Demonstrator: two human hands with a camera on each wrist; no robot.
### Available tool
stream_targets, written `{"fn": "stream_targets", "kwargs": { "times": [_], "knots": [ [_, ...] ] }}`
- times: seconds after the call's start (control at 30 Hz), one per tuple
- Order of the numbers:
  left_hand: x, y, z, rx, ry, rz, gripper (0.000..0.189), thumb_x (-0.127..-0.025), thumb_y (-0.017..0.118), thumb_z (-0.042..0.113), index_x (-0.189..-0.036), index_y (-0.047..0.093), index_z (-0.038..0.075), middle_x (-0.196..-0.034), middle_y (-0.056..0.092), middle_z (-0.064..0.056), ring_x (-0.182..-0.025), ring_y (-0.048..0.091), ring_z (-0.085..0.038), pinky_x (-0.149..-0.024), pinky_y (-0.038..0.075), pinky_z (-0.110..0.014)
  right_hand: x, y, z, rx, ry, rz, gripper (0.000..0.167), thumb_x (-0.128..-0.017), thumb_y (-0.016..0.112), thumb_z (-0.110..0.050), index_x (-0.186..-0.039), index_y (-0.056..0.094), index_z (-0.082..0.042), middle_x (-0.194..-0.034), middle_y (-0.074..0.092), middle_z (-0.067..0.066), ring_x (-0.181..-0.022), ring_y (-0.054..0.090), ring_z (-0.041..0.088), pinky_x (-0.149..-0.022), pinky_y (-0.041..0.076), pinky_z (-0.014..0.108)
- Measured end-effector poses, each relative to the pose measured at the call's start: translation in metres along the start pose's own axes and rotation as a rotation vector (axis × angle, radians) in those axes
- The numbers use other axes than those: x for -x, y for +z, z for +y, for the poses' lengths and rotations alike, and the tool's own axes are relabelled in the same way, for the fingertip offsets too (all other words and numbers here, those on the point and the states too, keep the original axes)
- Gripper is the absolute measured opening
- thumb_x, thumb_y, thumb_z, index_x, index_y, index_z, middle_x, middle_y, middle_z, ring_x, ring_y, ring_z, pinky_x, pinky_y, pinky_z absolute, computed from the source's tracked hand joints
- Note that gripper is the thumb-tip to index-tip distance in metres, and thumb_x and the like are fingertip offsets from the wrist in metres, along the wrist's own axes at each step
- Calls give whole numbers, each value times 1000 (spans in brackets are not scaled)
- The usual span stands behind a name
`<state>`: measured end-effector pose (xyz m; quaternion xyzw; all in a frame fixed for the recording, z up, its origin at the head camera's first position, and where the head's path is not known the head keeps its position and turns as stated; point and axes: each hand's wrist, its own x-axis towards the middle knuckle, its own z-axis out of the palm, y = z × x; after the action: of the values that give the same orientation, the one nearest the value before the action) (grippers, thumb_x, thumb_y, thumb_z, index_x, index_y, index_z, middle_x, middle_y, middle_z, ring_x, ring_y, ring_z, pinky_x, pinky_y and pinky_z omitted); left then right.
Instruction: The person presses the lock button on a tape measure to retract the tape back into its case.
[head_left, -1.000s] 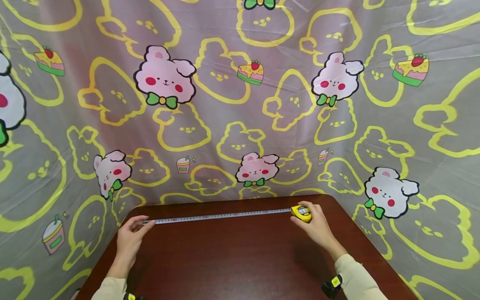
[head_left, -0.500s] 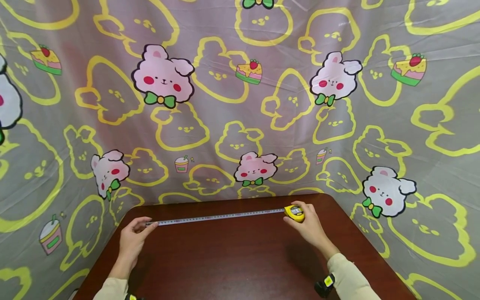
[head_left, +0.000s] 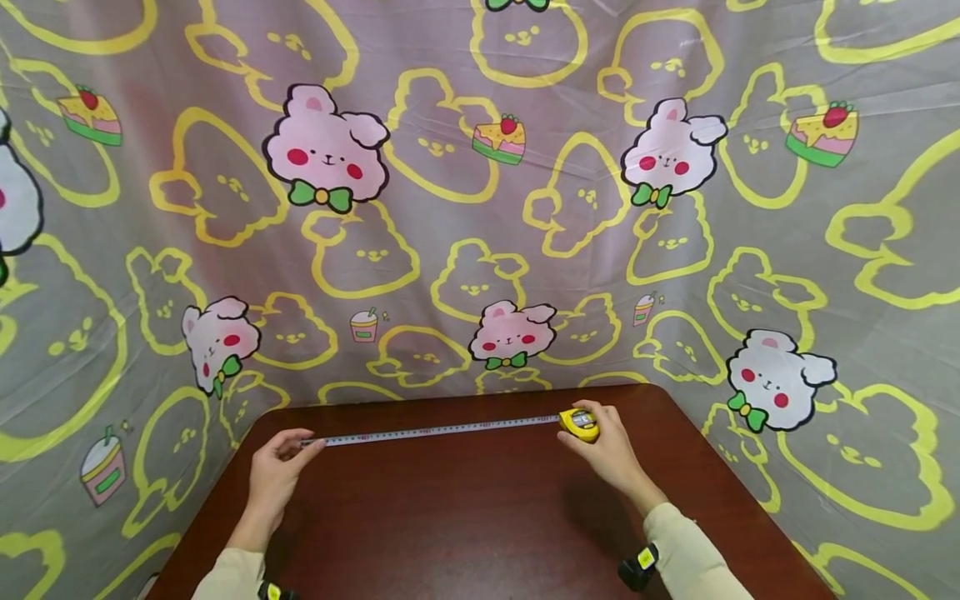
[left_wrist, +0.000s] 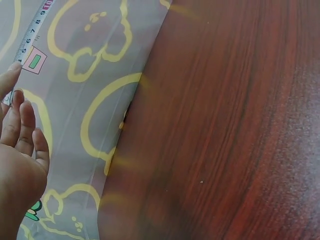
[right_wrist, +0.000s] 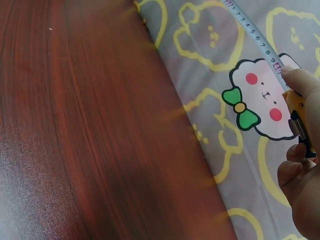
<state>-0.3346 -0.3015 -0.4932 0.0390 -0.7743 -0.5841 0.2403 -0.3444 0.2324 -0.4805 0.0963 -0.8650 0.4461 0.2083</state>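
Observation:
A yellow tape measure [head_left: 580, 423] sits in my right hand [head_left: 611, 450], which grips its case between thumb and fingers. From its mouth the white blade [head_left: 450, 430] runs leftward, nearly straight, above the table. My left hand [head_left: 273, 475] pinches the blade's free end between thumb and fingers. In the left wrist view, low numbers show on the blade [left_wrist: 32, 31] beyond the thumb of the left hand [left_wrist: 22, 155]. The right wrist view has the blade [right_wrist: 255, 34] entering the case [right_wrist: 296, 107], partly covered by the right hand [right_wrist: 302, 195].
Both hands are over a dark reddish-brown wooden table [head_left: 450, 517]. Grey fabric [head_left: 450, 208] printed with yellow outlines and white rabbits surrounds its back and sides. Black wrist cameras [head_left: 637, 568] are worn on both cream sleeves [head_left: 693, 554].
My right hand has moved left with the tape measure, while the left hand has shifted slightly right. The exposed length of blade between them has become shorter.

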Motion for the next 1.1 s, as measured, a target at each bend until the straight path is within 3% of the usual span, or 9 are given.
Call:
{"fn": "stream_targets", "kwargs": {
  "times": [0.5,1.1],
  "knots": [
    [0,11,3,18,31,-24,40,-89,86,21,-115,69,-3,-90,70,2,-84,57,-13,-68,44,-23,2,6,-4,-20,16,0,61,-82,91,-31,-132,61,-13,-117,49,13,-101,55,28,-84,50,40],
    [-2,20,6,23,81,-29,32,-87,87,18,-108,72,0,-87,69,0,-81,57,-12,-68,43,-23,3,20,-7,-35,33,6,63,-82,91,-32,-133,61,-11,-118,49,13,-103,56,29,-87,50,41]
  ]
}}
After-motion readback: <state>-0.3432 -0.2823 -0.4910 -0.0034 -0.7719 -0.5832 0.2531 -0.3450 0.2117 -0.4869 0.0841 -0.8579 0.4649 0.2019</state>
